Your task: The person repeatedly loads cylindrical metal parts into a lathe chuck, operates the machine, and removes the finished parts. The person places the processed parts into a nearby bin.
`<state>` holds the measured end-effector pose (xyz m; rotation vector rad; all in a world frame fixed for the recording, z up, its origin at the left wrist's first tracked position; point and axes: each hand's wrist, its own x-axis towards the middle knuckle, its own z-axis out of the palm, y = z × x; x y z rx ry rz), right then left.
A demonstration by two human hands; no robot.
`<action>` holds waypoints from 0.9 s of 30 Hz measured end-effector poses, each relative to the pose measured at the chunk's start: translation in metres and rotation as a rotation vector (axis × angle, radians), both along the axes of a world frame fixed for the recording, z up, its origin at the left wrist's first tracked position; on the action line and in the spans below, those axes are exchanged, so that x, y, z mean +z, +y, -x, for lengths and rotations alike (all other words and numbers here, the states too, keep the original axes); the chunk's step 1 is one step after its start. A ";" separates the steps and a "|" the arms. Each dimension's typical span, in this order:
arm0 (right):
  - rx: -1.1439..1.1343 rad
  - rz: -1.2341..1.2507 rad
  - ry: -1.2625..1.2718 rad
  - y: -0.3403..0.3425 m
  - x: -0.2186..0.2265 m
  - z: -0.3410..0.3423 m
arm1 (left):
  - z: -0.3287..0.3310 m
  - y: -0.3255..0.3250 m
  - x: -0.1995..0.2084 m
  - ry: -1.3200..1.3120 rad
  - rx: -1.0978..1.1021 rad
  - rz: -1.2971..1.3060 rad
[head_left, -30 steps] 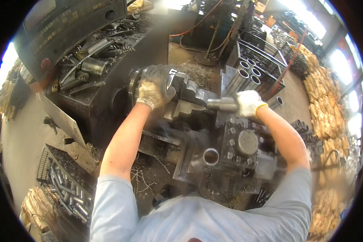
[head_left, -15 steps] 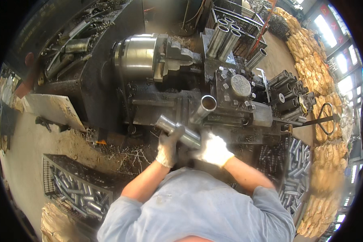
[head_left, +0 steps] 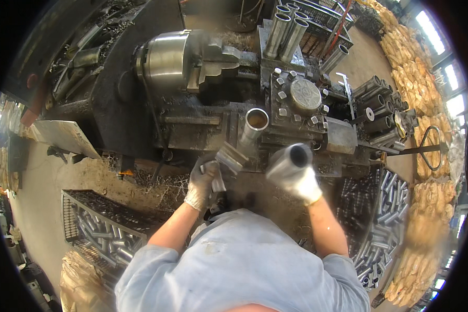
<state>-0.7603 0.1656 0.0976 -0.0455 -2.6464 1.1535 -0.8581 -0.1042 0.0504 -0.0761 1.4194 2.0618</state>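
Observation:
My left hand (head_left: 196, 183), in a pale work glove, is closed around a metal tool with a short shiny head (head_left: 231, 157) and a narrower grey shank; its exact kind I cannot make out. To the right, my gloved right hand (head_left: 307, 186) grips a metal tube (head_left: 290, 162), smeared by motion, its open end tilted up and away from me. Between and beyond my hands another metal tube (head_left: 256, 122) stands upright at the front of the lathe, apart from both. The tool and the held tube are apart.
Ahead is the lathe, with its chuck (head_left: 169, 60) at left and tool post (head_left: 305, 94) at right. Several tubes (head_left: 294, 39) stand behind the post. A caliper (head_left: 347, 93) lies near stacked tubes (head_left: 382, 106). Crates of cut tubes flank me, left (head_left: 67, 218) and right (head_left: 384, 223).
My hands have moved apart. The right hand has carried a tube to the right and turned its open end upward; the left now shows the metal tool separate from it. The view has shifted slightly.

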 end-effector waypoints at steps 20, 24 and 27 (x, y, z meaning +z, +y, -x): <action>-0.055 -0.203 -0.182 -0.075 -0.040 0.068 | 0.107 -0.032 0.029 -0.056 -0.025 -0.548; -0.083 0.649 -0.367 -0.062 0.021 0.072 | 0.079 -0.016 0.034 -0.244 0.258 -0.472; 0.028 0.599 -0.607 -0.079 0.055 0.087 | 0.058 0.013 0.045 -0.117 0.086 -0.514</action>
